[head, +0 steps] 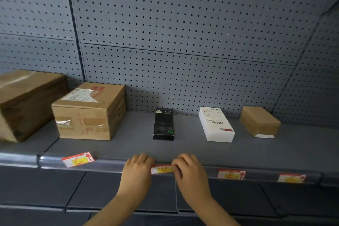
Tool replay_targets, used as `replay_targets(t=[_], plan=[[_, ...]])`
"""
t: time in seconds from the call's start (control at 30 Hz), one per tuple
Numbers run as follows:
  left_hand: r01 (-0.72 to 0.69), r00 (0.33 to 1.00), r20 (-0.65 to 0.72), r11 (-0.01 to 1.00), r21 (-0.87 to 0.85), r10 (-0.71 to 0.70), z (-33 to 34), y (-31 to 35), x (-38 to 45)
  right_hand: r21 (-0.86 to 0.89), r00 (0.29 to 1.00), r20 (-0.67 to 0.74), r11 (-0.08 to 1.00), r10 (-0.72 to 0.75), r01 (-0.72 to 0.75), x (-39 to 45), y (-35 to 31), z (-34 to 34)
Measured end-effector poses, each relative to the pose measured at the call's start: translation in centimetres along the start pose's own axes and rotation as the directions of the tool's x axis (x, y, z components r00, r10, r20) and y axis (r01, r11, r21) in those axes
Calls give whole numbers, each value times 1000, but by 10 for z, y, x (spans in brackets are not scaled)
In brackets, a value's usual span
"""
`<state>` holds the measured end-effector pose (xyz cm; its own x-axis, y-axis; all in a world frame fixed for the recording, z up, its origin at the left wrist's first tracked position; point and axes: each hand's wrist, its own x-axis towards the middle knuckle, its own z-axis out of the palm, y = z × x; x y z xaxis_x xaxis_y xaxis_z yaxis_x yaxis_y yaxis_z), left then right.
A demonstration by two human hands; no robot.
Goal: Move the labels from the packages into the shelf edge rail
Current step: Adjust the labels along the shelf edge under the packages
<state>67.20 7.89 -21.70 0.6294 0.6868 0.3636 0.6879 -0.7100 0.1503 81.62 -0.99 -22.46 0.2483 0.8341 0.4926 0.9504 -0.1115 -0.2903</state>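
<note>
A red-and-yellow label marked D [162,169] sits at the shelf edge rail [110,165], straight in front of the black box [163,124]. The left hand [136,169] pinches its left end with curled fingers, and the right hand [189,169] pinches its right end likewise. The C label [78,159] lies tilted on the rail to the left; the E label [231,174] and another label [291,178] sit in the rail to the right, below the white box [216,124] and small cardboard box [260,121].

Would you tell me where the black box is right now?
In the head view the black box lies mid-shelf, between the taped cardboard box and the white box.
</note>
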Motion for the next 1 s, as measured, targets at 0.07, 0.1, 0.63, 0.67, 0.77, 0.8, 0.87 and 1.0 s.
replay_targets(t=[0.07, 0.1, 0.63, 0.67, 0.77, 0.8, 0.87, 1.0], plan=[[27, 999, 20, 1000, -10, -27, 2, -1, -1, -34, 1000, 25, 999, -12, 13, -1, -2, 2], [40, 999, 36, 999, -14, -39, 1, -1, 0, -46, 999, 50, 999, -12, 14, -2, -2, 2], [-18, 999, 48, 997, 72, 15, -1, -1, -2, -295, 985, 117, 943, -124, 154, -2, -4, 0], [-4, 999, 42, 998, 58, 2, 0, -1, -3, -313, 986, 120, 938, -115, 148, -4, -5, 1], [9, 1000, -6, 1000, 17, -9, 2, -3, -9, -341, 988, 117, 930, -100, 135, -9, -7, 7], [16, 1000, -20, 1000, 5, -15, 3, -3, -12, -340, 989, 104, 931, -105, 135, -10, -8, 9], [41, 998, -38, 998, -56, -43, 3, -6, -16, -325, 989, 79, 935, -125, 144, -9, -10, 11], [85, 992, -81, 989, -125, -96, 1, -19, -27, -259, 983, 99, 950, -156, 177, 1, -27, 19]])
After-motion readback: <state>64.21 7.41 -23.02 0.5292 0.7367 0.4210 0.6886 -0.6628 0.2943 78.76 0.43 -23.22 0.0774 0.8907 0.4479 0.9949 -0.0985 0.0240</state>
